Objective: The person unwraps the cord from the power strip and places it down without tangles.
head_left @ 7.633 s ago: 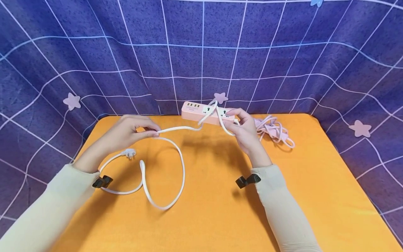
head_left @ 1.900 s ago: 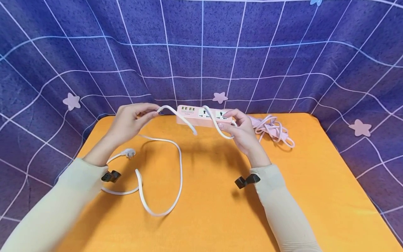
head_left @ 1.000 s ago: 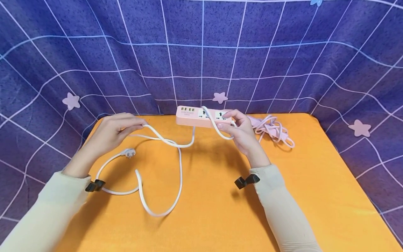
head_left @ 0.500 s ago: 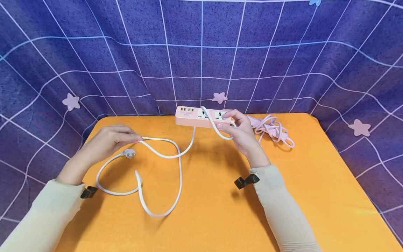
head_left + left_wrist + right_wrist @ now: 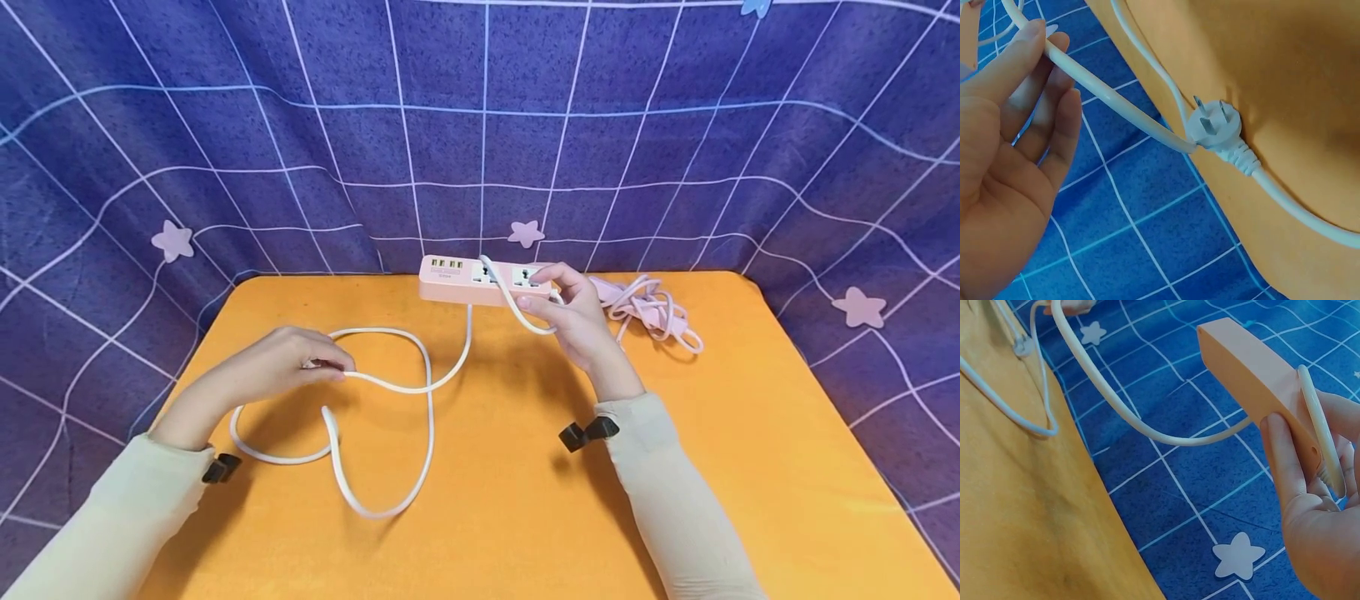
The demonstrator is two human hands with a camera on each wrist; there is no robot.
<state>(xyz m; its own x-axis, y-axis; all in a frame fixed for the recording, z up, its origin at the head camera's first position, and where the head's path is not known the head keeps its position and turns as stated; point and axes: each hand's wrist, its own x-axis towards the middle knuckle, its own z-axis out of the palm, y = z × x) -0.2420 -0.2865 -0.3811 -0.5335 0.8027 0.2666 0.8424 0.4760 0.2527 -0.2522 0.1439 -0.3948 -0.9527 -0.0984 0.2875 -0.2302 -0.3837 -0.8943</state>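
The pink power strip (image 5: 468,282) is held in the air near the far edge of the orange-covered counter (image 5: 525,500), sockets facing the head camera. The right hand (image 5: 581,321) has its grip clamped on the strip's right end, fingertips over one socket. The white cord (image 5: 430,425) comes out at that end, crosses the face over the other socket, goes round behind and drops from the lower side towards the left hand (image 5: 296,362), whose grip pinches it between thumb and fingers. This held span passes over a wide loop of the same cord lying on the counter; whether the two touch there I cannot tell. The plug (image 5: 1215,125) rests on the counter with its prongs up, mostly hidden by the left hand in the head view, with cord running close by it. Just beyond the right hand, and partly behind it, lies a tangled pink cord bundle (image 5: 648,312), apart from the strip. A blue gridded curtain (image 5: 480,150) closes in the back and both sides, with pale stars on it. Small black devices sit at both sleeve cuffs, above the counter.
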